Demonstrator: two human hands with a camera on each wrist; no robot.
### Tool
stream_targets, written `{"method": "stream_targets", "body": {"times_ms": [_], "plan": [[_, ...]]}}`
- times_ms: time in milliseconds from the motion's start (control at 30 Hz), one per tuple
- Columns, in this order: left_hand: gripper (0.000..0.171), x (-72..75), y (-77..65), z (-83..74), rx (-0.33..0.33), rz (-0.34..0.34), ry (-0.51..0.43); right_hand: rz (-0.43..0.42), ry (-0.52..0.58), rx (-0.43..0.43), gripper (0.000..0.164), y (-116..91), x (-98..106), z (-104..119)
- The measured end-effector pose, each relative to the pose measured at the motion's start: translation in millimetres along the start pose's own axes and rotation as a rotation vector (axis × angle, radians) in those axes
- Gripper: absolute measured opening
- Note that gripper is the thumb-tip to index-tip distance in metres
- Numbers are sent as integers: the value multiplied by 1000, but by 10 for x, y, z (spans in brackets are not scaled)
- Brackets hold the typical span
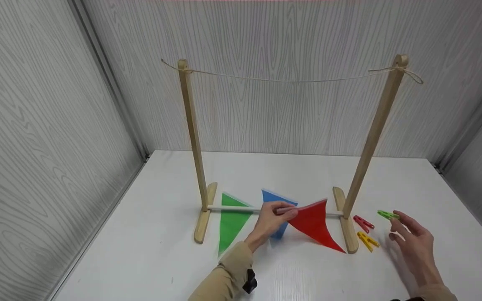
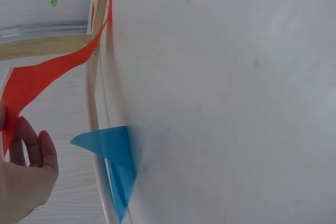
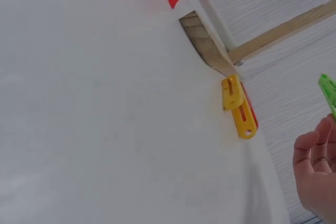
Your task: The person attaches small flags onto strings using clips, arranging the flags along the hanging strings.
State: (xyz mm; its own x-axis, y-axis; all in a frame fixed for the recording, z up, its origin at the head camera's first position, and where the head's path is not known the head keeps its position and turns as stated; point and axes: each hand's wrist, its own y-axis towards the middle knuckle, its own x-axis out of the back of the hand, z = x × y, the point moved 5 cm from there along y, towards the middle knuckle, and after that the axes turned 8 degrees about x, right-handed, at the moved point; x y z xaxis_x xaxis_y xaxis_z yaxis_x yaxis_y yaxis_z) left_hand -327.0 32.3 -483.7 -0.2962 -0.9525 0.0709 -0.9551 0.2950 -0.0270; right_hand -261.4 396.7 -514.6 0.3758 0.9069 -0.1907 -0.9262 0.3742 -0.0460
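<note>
Pinching the red flag (image 1: 314, 225) by its pale-edged top between thumb and fingers, your left hand (image 1: 271, 221) is holding it up by the white crossbar (image 1: 334, 214). Its smooth, bright triangle is curving and tapering to a point near the right wooden foot (image 1: 350, 239). Your right hand (image 1: 416, 246) is gripping a small lime-green clip (image 1: 387, 215) at the fingertips. The red clip (image 1: 363, 223) and yellow clip (image 1: 367, 239) are lying beside that foot; the blue flag (image 1: 275, 197) is showing behind your left hand.
</note>
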Motion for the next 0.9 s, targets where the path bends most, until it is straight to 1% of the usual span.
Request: {"method": "stream_targets", "body": {"times_ms": [100, 167, 267, 333, 400, 467, 633, 833, 900], "plan": [[27, -2, -7, -75, -18, 6, 6, 59, 158, 39, 25, -19, -90, 123], [28, -6, -9, -124, -33, 10, 5, 113, 227, 70, 22, -31, -158, 205], [28, -10, -9, -198, -45, 7, 0, 208, 304, 136, 23, -43, -266, 334], [29, -9, -2, -245, -51, 3, -11, 275, 337, 190, 26, -48, -337, 431], [31, -3, -1, -296, -55, -6, -21, 325, 367, 236, 29, -49, -401, 532], [31, 4, -2, -348, -64, -16, -25, 361, 389, 269, 30, -54, -459, 633], [28, 39, -10, -502, -100, -38, -6, 420, 450, 303, 31, -74, -597, 882], [25, 83, -3, -754, -157, -58, 23, 497, 589, 380, 34, -80, -777, 1203], [24, 98, -1, -838, -173, -70, 24, 505, 635, 406, 34, -79, -828, 1312]]}}
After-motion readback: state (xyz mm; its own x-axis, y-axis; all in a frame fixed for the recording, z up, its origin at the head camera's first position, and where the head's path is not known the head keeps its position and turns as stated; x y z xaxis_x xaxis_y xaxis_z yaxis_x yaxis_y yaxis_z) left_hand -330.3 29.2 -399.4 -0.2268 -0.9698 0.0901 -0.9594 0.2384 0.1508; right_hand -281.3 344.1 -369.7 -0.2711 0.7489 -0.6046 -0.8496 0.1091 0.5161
